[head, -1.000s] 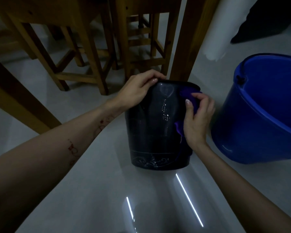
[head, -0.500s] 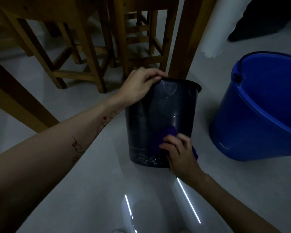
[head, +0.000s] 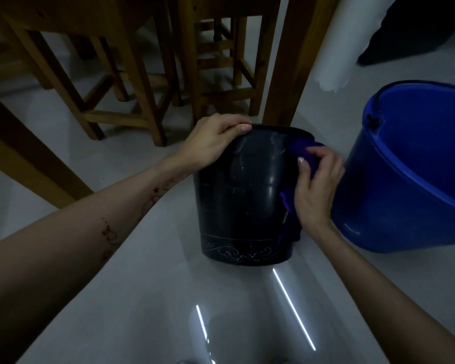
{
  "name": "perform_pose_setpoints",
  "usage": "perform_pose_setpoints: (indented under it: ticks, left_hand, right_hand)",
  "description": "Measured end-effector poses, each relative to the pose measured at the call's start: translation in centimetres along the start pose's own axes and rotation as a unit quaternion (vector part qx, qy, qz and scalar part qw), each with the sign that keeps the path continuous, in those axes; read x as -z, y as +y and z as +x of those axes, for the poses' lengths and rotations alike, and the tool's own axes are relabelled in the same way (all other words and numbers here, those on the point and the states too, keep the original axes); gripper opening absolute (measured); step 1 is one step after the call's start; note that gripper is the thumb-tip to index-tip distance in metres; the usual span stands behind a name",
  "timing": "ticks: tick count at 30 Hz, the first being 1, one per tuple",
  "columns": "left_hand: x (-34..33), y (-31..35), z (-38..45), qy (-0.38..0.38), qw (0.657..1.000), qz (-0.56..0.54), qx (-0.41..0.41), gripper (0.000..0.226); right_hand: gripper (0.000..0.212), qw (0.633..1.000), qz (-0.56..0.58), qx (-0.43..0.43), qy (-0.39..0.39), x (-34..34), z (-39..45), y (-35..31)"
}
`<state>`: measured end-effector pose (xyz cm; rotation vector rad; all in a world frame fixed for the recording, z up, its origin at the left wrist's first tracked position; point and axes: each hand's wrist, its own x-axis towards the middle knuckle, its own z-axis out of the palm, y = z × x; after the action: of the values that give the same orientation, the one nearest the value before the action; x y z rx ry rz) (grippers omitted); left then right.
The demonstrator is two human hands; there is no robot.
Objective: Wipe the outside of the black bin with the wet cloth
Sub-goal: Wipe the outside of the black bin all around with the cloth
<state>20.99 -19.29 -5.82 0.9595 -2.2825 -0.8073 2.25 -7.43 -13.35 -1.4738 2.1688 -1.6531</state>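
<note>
**Cloth pressed high on the bin's right side**

The black bin (head: 243, 195) is standing upright on the pale glossy floor (head: 147, 298), just in front of a wooden table leg (head: 289, 61) and close beside a blue bucket (head: 410, 164) on its right. The left hand (head: 214, 143) is gripping the bin's rim, fingers curled over the top edge. The right hand (head: 317, 185) is closing around a purple cloth (head: 304, 151) and pressing it against the bin's upper right wall near the rim; a loose tail of cloth is hanging down the side beneath the wrist. In the dim light, the streaks on the bin's front are possibly wetness. Wooden stools (head: 132, 74) are standing behind.
</note>
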Motion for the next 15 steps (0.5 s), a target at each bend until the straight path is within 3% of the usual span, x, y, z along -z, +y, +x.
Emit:
perform_pose_setpoints:
  ticks: [6,11,15]
  left_hand:
    - [-0.6,-0.2,0.8,0.019,1.0,0.024,0.007,0.031]
    - [-0.8,-0.5,1.1,0.036,0.999,0.021,0.023,0.029]
    - [-0.7,-0.6,1.1,0.041,0.998,0.048,0.016,0.031]
  right_hand:
    - [0.024,0.988,-0.05,0.143,-0.036,-2.7,-0.8,-2.3]
    - [0.02,0.937,-0.1,0.322,-0.086,-3.2,-4.3,-0.8]
    - [0.027,0.913,-0.102,0.365,-0.148,-1.9,-7.9,1.9]
